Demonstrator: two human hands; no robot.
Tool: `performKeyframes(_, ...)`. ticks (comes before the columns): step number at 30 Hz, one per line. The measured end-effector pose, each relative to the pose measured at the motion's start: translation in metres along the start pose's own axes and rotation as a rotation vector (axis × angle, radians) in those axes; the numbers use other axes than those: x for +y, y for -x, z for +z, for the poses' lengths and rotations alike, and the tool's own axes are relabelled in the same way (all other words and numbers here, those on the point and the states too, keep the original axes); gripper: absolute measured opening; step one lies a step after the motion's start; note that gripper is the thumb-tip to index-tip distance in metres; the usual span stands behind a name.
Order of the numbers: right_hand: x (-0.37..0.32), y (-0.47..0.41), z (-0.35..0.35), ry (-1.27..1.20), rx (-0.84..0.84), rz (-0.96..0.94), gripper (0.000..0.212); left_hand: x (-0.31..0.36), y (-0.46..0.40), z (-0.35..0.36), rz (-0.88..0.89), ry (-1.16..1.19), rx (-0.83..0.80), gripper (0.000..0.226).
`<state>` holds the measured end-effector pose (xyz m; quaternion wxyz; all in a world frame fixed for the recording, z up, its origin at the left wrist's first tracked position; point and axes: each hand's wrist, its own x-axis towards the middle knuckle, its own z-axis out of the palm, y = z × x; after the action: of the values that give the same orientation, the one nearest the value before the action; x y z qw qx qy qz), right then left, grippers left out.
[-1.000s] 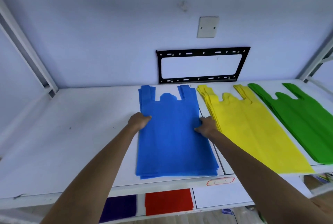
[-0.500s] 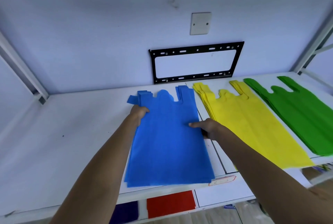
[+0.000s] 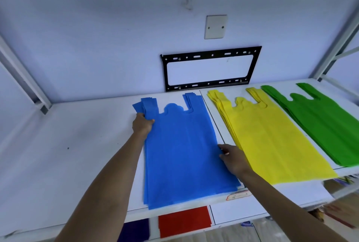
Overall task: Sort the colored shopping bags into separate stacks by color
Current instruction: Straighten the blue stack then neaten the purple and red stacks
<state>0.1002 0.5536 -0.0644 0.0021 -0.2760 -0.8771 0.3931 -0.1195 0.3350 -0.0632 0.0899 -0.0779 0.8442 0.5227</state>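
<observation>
A stack of blue bags (image 3: 182, 150) lies flat on the white shelf (image 3: 68, 144), handles toward the wall. My left hand (image 3: 142, 125) grips the stack's left edge just below the left handle, thumb on top. My right hand (image 3: 232, 159) holds the stack's right edge lower down, fingers curled at the edge. To the right lie a yellow stack (image 3: 272, 140) and a green stack (image 3: 326, 123), side by side and apart from the blue one.
A black metal bracket (image 3: 210, 68) and a blank wall plate (image 3: 215, 26) sit on the back wall. On the lower shelf lie red bags (image 3: 183, 221) and purple bags (image 3: 136, 230). Shelf posts stand at both sides. A label (image 3: 239, 196) sticks to the shelf's front edge.
The blue stack has slid slightly left and its left handles have fanned out. My left hand moved up toward the handle; my right hand shifted down the right edge.
</observation>
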Motion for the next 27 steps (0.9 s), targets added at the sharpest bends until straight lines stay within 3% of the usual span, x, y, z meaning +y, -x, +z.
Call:
performKeyframes(7, 0.001, -0.005, 0.006, 0.055, 0.059, 0.017, 0.039, -0.001, -0.01, 0.002, 0.062, -0.064, 0.031, 0.045)
performKeyframes(13, -0.008, -0.008, 0.007, 0.126, -0.053, 0.001, 0.043, -0.001, -0.019, 0.001, 0.125, -0.061, 0.002, 0.042)
performKeyframes(18, -0.008, -0.009, -0.001, 0.13, -0.113, -0.004, 0.046, 0.002, -0.033, 0.001, 0.174, -0.062, 0.014, 0.024)
performKeyframes(21, -0.001, -0.011, -0.019, 0.169, -0.049, -0.046, 0.044, 0.017, -0.017, 0.016, 0.254, -0.275, 0.105, 0.048)
performKeyframes(27, 0.063, -0.029, -0.119, 0.334, 0.142, -0.054, 0.028, 0.061, 0.048, 0.09, 0.429, -0.335, -0.015, 0.04)
